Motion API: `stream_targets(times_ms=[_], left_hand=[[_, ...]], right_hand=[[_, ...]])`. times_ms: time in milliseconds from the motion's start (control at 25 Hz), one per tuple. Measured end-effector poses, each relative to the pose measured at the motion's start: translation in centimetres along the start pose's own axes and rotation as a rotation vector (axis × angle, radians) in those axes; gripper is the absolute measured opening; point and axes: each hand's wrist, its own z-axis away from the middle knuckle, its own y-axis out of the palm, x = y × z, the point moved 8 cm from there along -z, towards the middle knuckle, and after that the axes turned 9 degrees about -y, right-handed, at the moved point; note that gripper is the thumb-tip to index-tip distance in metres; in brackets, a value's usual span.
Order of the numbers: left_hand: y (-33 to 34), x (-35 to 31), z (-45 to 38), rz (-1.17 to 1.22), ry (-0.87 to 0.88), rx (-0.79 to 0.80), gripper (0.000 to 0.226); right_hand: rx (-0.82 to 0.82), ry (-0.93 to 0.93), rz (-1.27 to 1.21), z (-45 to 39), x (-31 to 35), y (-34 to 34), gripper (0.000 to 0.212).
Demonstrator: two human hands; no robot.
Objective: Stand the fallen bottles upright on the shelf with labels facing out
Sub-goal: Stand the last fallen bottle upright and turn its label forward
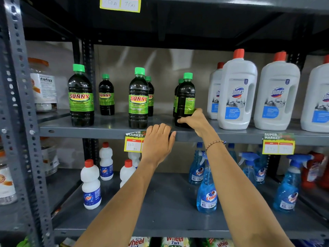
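Several dark Sunny bottles with green caps stand upright on the grey middle shelf [110,130]. My right hand [195,120] grips the base of the rightmost front bottle [186,97], whose green label is turned to the right side. Another bottle [176,97] stands partly hidden behind it. The bottle at the left [81,96] and the one at the centre [138,98] show their labels to the front, with smaller-looking ones behind [106,95]. My left hand [158,139] rests fingers-down on the shelf's front edge, holding nothing.
White Domex jugs [237,93] with red caps stand close to the right of the held bottle. Price tags [132,144] hang from the shelf edge. Below are white Rin bottles [91,184] and blue Colin sprays [206,189]. A perforated steel upright [19,104] bounds the left.
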Motion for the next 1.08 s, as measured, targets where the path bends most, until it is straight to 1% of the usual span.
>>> stream_targets(times_ms=[80,200,240,360,440,520,600,640,760,800,920,960,1000,1080], left_hand=[[0.0,-0.1,0.1,0.003,0.004,-0.015,0.038],[-0.2,-0.2,0.1,0.021,0.007,-0.041,0.037],[-0.2,-0.1,0.1,0.017,0.008,-0.043,0.037],[-0.2,-0.1,0.1,0.014,0.005,-0.042,0.037],[-0.1,-0.1,0.1,0.016,0.004,-0.043,0.037],[-0.2,-0.1,0.1,0.018,0.004,-0.050,0.036],[-0.2,-0.1,0.1,0.021,0.006,-0.047,0.036],[-0.2,-0.1,0.2,0.018,0.006,-0.043,0.036],[-0.1,-0.1,0.2,0.003,0.003,-0.034,0.037],[-0.1,-0.2,0.2,0.006,0.002,-0.036,0.037],[-0.2,-0.1,0.2,0.020,0.006,-0.042,0.036],[-0.2,-0.1,0.2,0.019,0.007,-0.039,0.036],[-0.2,-0.1,0.2,0.016,0.007,-0.035,0.037],[-0.1,-0.1,0.1,0.009,0.003,-0.022,0.038]], right_hand=[[0.005,-0.009,0.021,0.0,0.1,0.0,0.080],[-0.088,-0.087,0.189,0.9,1.1,-0.5,0.085],[-0.077,-0.101,0.209,1.2,1.4,-0.3,0.086],[-0.005,-0.063,0.139,1.3,1.3,-0.2,0.077],[-0.020,-0.045,0.109,1.3,1.1,-0.3,0.075],[-0.080,-0.071,0.176,1.5,1.5,-0.5,0.083],[-0.085,-0.074,0.209,1.5,1.6,-0.5,0.091],[-0.052,-0.053,0.179,1.4,1.4,-0.3,0.089],[0.044,0.016,0.091,1.5,0.9,-0.1,0.072],[0.041,0.015,0.107,1.6,0.9,-0.1,0.072],[-0.031,-0.067,0.301,1.8,1.6,-0.1,0.091],[-0.036,-0.084,0.318,1.8,1.7,-0.1,0.095],[-0.022,-0.081,0.273,1.7,1.7,-0.1,0.094],[0.031,-0.041,0.127,1.6,1.3,-0.1,0.082]])
